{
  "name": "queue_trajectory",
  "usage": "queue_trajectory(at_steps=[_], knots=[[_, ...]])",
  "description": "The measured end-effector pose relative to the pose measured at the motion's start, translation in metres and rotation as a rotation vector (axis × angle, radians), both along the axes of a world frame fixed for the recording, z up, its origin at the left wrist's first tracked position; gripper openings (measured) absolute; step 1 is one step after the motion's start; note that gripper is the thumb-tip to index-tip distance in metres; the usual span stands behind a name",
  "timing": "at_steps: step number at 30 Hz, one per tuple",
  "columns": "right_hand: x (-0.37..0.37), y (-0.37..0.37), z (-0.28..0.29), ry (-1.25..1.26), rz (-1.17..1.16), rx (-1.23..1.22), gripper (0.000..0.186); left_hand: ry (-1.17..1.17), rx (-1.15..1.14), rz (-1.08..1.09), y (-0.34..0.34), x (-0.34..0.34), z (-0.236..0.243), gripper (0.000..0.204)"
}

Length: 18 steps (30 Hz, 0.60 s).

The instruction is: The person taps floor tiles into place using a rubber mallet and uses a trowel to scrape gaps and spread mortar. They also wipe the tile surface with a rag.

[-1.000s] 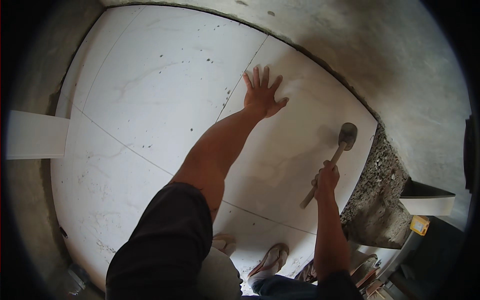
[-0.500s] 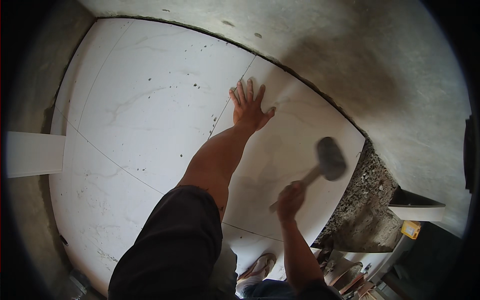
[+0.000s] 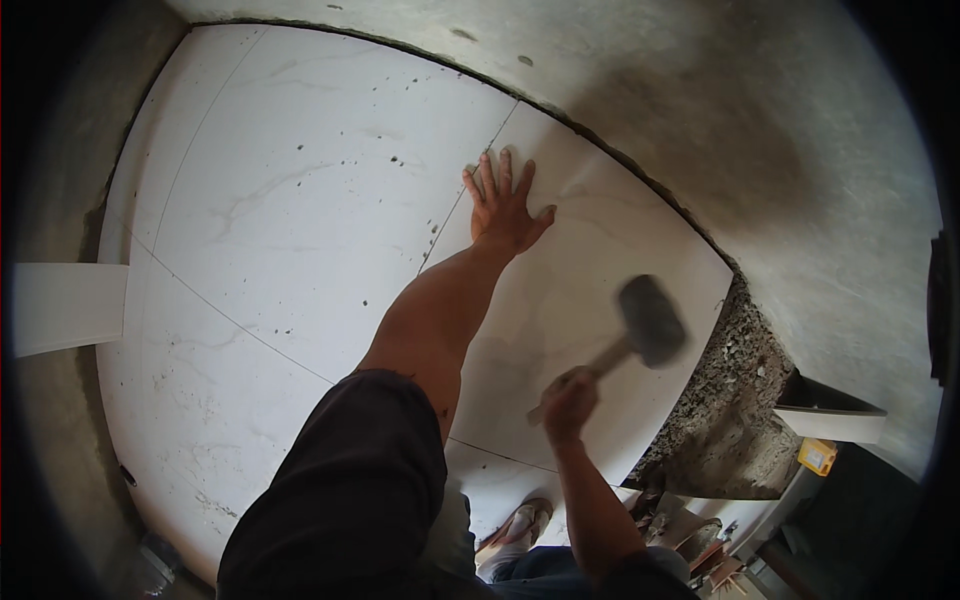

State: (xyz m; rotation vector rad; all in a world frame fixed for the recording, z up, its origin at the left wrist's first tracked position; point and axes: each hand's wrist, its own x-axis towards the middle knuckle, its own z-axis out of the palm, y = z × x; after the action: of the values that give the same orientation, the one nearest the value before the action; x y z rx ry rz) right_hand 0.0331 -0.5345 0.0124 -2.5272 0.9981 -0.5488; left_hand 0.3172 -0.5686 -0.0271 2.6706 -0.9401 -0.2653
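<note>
My left hand (image 3: 505,215) lies with fingers spread on the white marble-veined right-hand tile (image 3: 595,250), fingertips at the seam with the left-hand tile (image 3: 270,180). My right hand (image 3: 568,405) is closed round the wooden handle of a mallet (image 3: 650,320) with a dark head, which is motion-blurred and held over the right-hand tile; whether it touches the tile I cannot tell. Right of that tile, a wedge of rough grey mortar or rubble (image 3: 730,400) is exposed between the tile edge and the wall.
Grey cement walls (image 3: 770,140) border the tiles. A white panel (image 3: 65,305) juts in at the left. An angled white piece (image 3: 830,425) and a yellow object (image 3: 817,457) sit at right, with assorted objects (image 3: 705,540) below. My sandalled foot (image 3: 525,525) shows at the bottom.
Over the last second my right hand and the mallet have moved left, and the mallet head appears larger and blurred. My left hand stays on the tile; the view has shifted slightly.
</note>
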Motion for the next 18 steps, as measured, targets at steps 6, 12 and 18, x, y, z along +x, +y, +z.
queue_trajectory(at_steps=[6, 12, 18], knots=[[0.009, -0.003, 0.035, -0.192, -0.485, 1.142, 0.046, -0.006, 0.014, -0.003, 0.003, -0.001, -0.006, 0.082], [0.019, -0.003, 0.057, -0.38, -0.434, 1.099, 0.058, 0.025, 0.049, 0.043, 0.009, -0.001, -0.001, 0.08], [0.001, -0.02, -0.01, 0.091, -0.319, 0.798, 0.06, 0.037, 0.072, 0.209, 0.003, 0.005, -0.007, 0.084]])
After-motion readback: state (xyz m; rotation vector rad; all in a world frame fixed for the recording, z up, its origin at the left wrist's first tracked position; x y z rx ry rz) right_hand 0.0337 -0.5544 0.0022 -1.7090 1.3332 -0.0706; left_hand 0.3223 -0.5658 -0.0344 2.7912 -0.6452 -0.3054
